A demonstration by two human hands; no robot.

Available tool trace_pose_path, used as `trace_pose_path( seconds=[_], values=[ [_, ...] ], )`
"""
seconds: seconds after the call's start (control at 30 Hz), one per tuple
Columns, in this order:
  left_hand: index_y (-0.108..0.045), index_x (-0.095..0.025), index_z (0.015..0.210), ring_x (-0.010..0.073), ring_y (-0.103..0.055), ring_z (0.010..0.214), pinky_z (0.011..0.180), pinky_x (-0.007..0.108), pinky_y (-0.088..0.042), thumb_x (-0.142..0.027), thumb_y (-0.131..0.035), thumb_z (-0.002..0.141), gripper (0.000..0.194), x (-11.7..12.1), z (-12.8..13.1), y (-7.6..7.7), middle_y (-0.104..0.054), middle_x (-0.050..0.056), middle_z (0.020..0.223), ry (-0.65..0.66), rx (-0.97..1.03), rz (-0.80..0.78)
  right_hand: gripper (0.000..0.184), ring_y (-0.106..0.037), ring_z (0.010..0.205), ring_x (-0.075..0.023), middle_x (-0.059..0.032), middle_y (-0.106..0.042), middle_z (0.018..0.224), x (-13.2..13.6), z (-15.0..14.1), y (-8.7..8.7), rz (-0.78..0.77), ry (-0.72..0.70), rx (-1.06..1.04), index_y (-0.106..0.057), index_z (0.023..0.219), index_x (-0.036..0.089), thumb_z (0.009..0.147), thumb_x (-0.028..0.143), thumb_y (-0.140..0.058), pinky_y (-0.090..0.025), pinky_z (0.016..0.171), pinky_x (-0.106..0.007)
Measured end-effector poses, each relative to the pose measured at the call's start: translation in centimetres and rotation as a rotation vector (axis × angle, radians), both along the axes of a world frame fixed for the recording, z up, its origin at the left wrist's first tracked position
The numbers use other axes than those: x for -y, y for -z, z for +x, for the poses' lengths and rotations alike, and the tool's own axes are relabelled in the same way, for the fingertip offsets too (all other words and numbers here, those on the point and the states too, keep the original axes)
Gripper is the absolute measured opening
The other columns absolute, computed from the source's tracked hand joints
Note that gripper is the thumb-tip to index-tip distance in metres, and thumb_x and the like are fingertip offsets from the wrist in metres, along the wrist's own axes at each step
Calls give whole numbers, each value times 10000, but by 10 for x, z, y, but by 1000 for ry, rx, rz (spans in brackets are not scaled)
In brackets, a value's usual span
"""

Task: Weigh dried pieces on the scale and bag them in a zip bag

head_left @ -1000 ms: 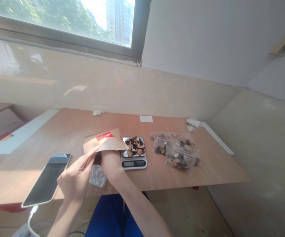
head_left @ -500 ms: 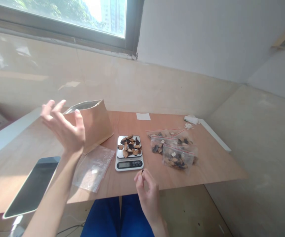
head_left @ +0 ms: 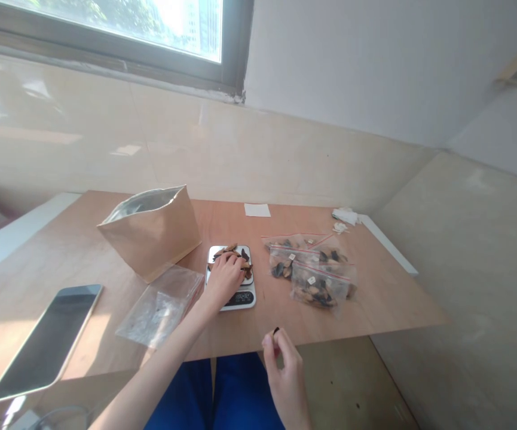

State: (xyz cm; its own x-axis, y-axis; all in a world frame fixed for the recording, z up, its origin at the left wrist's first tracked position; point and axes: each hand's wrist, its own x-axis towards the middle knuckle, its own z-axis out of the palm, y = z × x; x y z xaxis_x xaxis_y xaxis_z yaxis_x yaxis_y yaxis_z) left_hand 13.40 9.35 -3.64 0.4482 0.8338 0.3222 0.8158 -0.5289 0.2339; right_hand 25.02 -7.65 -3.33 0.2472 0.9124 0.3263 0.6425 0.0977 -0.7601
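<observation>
My left hand [head_left: 226, 279] reaches over the kitchen scale [head_left: 248, 298], its fingers curled down onto the brown and black dried slices [head_left: 245, 255] on the pan. The fingertips are hidden among the slices. My right hand [head_left: 285, 364] pinches one small dark-edged dried slice [head_left: 276, 330] between thumb and fingers, just in front of the table edge. A brown paper pouch [head_left: 155, 236] with a silvery lining stands open to the left of the scale. Between pouch and table edge lies a clear zip bag [head_left: 159, 307], flat, partly behind my left forearm.
Several zip bags [head_left: 318, 289] filled with dried slices overlap to the right of the scale. A phone [head_left: 47, 343] with a cable lies at the left front. White paper [head_left: 257, 210] rests near the wall, and crumpled tissue [head_left: 346, 216] sits at the back right.
My left hand has moved from beside the pouch, where its fingers were spread, right and down onto the slices. My right hand has shifted slightly right and towards me, keeping its slice.
</observation>
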Motion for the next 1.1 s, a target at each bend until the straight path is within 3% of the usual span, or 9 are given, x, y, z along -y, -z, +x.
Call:
trace_pose_path(
  seconds=[0.5, 0.73, 0.83, 0.93, 1.1],
  values=[
    [-634, -114, 866, 299, -535, 961, 842, 418, -397, -178, -470, 780, 196, -10, 14, -2, -644, 160, 917, -81, -48, 1, 313, -441, 508, -86, 45, -388, 583, 1, 7, 0, -15, -28, 27, -367, 608, 212, 911, 280, -397, -380, 505, -172],
    [-651, -152, 853, 266, -544, 945, 821, 392, -406, -142, -465, 794, 196, -14, 13, -4, -648, 119, 887, -68, -1, 4, 267, -462, 538, -96, 38, -427, 604, 2, 6, 2, 20, -2, -10, -418, 647, 214, 908, 274, -417, -393, 524, -180],
    [-657, -173, 870, 253, -548, 941, 823, 384, -410, -165, -455, 828, 207, -12, 7, -14, -655, 100, 897, -73, 33, 8, 259, -471, 549, -97, 37, -438, 614, 2, 6, 4, -2, -3, -28, -416, 661, 215, 909, 286, -419, -396, 537, -181],
    [-653, -188, 901, 239, -553, 945, 826, 372, -416, -199, -445, 856, 214, 0, -7, -32, -659, 82, 916, -102, 115, 23, 265, -472, 557, -96, 36, -442, 621, 3, 6, 5, -27, -14, -40, -409, 658, 214, 911, 292, -417, -397, 546, -181],
    [-642, -224, 956, 163, -591, 852, 773, 293, -454, -311, -496, 855, 197, 51, -44, -67, -647, 30, 917, -204, 642, 91, 222, -511, 597, -106, 13, -514, 668, 3, 3, 0, -21, -20, -85, -454, 708, 209, 911, 290, -414, -422, 573, -189]
  ],
)
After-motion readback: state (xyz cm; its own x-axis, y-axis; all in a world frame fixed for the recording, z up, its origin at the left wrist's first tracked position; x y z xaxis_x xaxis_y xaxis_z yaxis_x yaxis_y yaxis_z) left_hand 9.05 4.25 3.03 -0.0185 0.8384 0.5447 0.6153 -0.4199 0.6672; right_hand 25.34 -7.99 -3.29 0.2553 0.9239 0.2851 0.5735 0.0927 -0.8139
